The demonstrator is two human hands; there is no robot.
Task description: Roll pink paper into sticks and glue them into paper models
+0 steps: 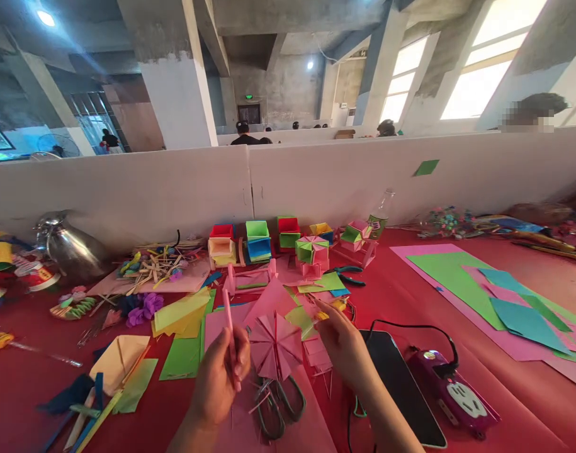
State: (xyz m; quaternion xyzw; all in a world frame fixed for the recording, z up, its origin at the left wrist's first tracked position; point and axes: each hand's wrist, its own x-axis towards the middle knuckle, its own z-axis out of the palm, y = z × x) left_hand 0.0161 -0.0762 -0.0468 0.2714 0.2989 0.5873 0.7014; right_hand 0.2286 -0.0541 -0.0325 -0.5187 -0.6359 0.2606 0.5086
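Observation:
My left hand [220, 371] is closed around a narrow pink paper strip [228, 314], which stands nearly upright. To its right lies a pink folded paper wheel [284, 349] with creases running out from its middle. Scissors [284, 412] with dark handles rest just below the wheel, on a pink sheet [311, 431]. My right hand [340, 330] reaches over the table right of the wheel, its fingers drawn together. A small yellowish bit shows at those fingertips, too small to name.
Colourful paper boxes [258, 242] and a pink-green paper wheel [312, 250] stand at the back by the white partition [344, 176]. A tablet [403, 390] and a purple power socket [457, 393] lie right. A metal jug [73, 248] stands left, beyond yellow paper [181, 314].

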